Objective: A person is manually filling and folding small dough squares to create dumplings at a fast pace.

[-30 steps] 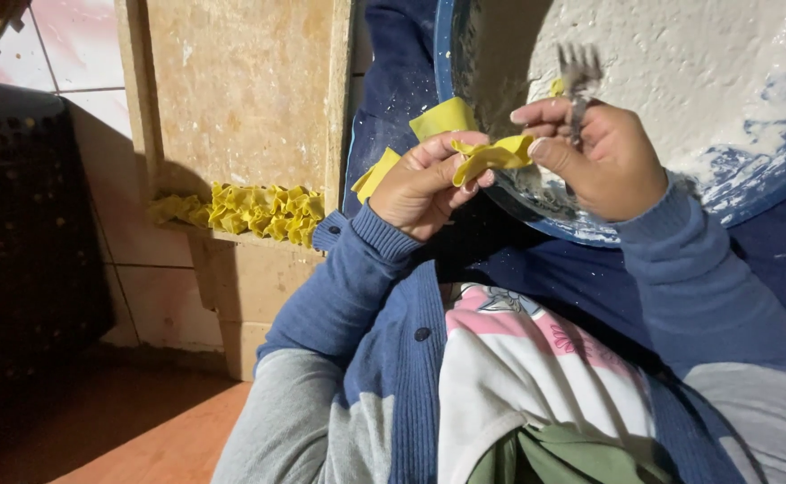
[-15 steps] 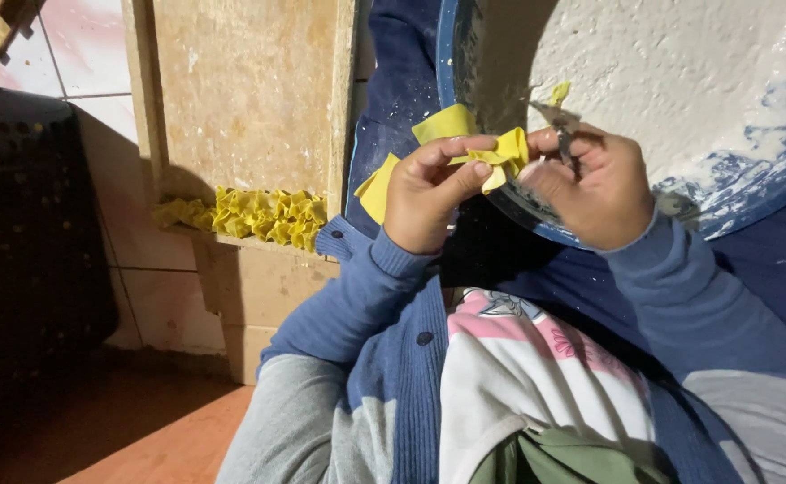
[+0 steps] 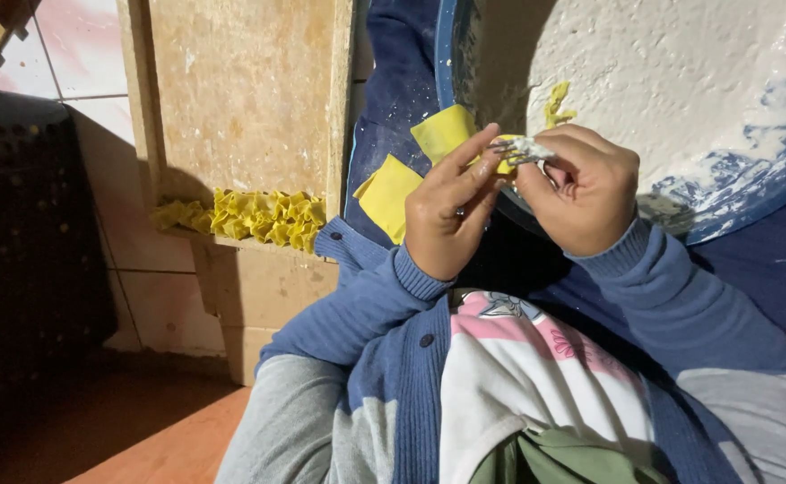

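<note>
My left hand [image 3: 451,211] pinches a yellow dough wrapper [image 3: 443,133] at its fingertips, and a second yellow square [image 3: 388,190] sticks out behind the palm. My right hand [image 3: 583,190] is closed on a fork [image 3: 525,149] whose tines carry white paste and rest against the wrapper's edge. Both hands meet just in front of a large blue-rimmed bowl [image 3: 725,220] lined with white filling. A small yellow scrap [image 3: 557,103] lies inside the bowl.
A row of folded yellow dumplings [image 3: 254,215] sits on the near end of a wooden board [image 3: 249,90] to the left. Farther left stands a black perforated crate [image 3: 25,233] against a tiled wall. Reddish floor [image 3: 142,439] shows below my lap.
The right hand has brought the fork down from the bowl's rim to the wrapper, now with white paste on its tines. The left hand has lifted slightly and spread its fingers along the wrapper.
</note>
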